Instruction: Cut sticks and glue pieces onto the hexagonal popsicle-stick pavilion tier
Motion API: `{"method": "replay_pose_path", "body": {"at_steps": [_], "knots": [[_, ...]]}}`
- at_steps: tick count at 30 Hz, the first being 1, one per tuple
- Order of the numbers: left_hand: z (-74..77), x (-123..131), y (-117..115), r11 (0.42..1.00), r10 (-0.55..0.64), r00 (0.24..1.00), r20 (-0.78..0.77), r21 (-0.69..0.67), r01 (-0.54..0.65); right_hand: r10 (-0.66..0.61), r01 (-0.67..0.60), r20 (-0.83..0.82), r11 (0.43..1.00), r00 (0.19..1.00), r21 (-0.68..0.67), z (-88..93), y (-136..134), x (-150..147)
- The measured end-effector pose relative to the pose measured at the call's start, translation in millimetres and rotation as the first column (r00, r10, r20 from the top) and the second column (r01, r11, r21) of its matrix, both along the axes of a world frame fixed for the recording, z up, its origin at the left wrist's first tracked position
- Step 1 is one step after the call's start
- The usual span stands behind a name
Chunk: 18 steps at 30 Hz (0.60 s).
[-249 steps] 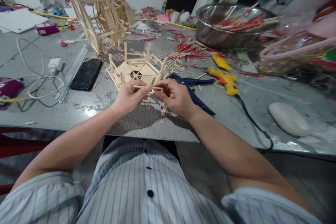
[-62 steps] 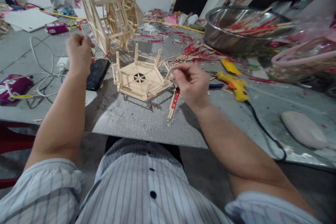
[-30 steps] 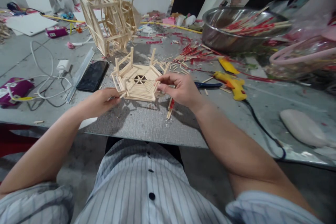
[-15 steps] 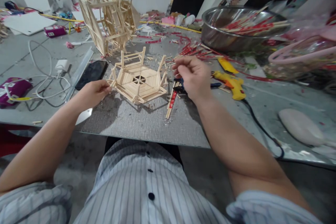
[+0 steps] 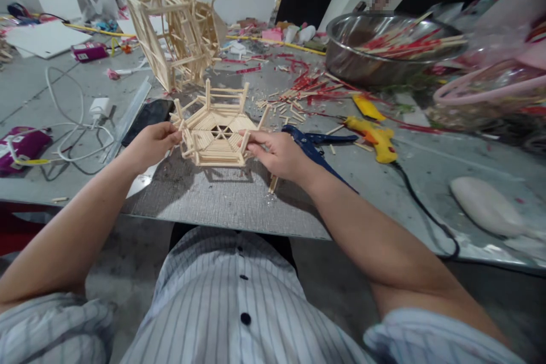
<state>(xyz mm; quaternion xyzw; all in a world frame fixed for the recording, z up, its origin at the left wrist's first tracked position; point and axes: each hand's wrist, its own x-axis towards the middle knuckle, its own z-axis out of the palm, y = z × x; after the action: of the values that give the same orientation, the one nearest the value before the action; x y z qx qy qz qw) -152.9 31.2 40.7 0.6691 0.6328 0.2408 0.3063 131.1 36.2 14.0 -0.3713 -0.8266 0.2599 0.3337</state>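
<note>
Between my hands is a hexagonal frame of thin wooden sticks [image 5: 213, 145], with a woven-looking flat base, a small dark hole in its middle and short posts round its rim. My left hand [image 5: 156, 145] pinches its left edge. At its right edge, the fingers of my right hand [image 5: 275, 153] close on a corner post. Blue-handled pliers or cutters [image 5: 318, 148] lie just beyond my right hand, partly hidden by it. Stick ends [image 5: 273, 184] stick out beneath that hand. A black phone [image 5: 147, 120] lies behind my left hand.
A taller stick structure [image 5: 174, 40] stands at the back left. Cut stick pieces and red strips [image 5: 307, 91] are scattered behind the frame. To the right are a yellow glue gun [image 5: 377, 139] with its cord, a steel bowl [image 5: 354, 62] of sticks and a pink basket [image 5: 469, 96]. A white cable [image 5: 81, 119] loops at left.
My right hand has come left and down from above the pliers to take the frame's right side. The frame has turned between my hands, and the pliers now show more.
</note>
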Motion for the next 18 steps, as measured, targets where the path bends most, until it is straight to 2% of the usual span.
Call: {"method": "replay_pose_path", "body": {"at_steps": [5,8,10,12,14,15,17,18], "knots": [[12.0,-0.2,11.3,0.999,-0.009,1.000,-0.026,-0.050,0.008,0.228,-0.228,0.006,0.973,0.974,-0.030,1.1,-18.4,-14.8],[17.9,4.1,20.8,0.997,0.014,0.996,-0.086,-0.071,-0.020,0.239,-0.239,-0.015,0.970,0.971,-0.029,4.6,-27.9,-17.8],[25.0,5.4,25.5,0.998,0.033,0.985,-0.170,-0.047,-0.041,0.159,-0.159,-0.079,0.987,0.984,0.007,9.3,-30.8,-13.8],[36.5,3.5,26.3,1.000,-0.020,0.958,-0.286,0.013,0.025,0.034,-0.023,-0.191,0.998,0.981,0.058,14.8,-28.4,-5.4],[51.7,0.9,22.6,0.989,0.051,0.922,-0.385,0.149,0.008,-0.103,0.132,-0.315,0.989,0.943,0.072,19.1,-20.0,5.1],[59.8,1.1,19.6,0.976,0.092,0.914,-0.396,0.219,-0.004,-0.162,0.193,-0.357,0.980,0.920,0.053,20.3,-13.9,10.2],[75.2,7.7,13.5,0.965,0.051,0.941,-0.334,0.259,0.040,-0.243,0.248,-0.363,0.968,0.900,-0.036,20.3,-0.2,18.8],[81.5,14.9,11.4,0.968,-0.023,0.966,-0.256,0.236,0.086,-0.252,0.237,-0.344,0.968,0.904,-0.086,19.3,6.1,21.8]]}}
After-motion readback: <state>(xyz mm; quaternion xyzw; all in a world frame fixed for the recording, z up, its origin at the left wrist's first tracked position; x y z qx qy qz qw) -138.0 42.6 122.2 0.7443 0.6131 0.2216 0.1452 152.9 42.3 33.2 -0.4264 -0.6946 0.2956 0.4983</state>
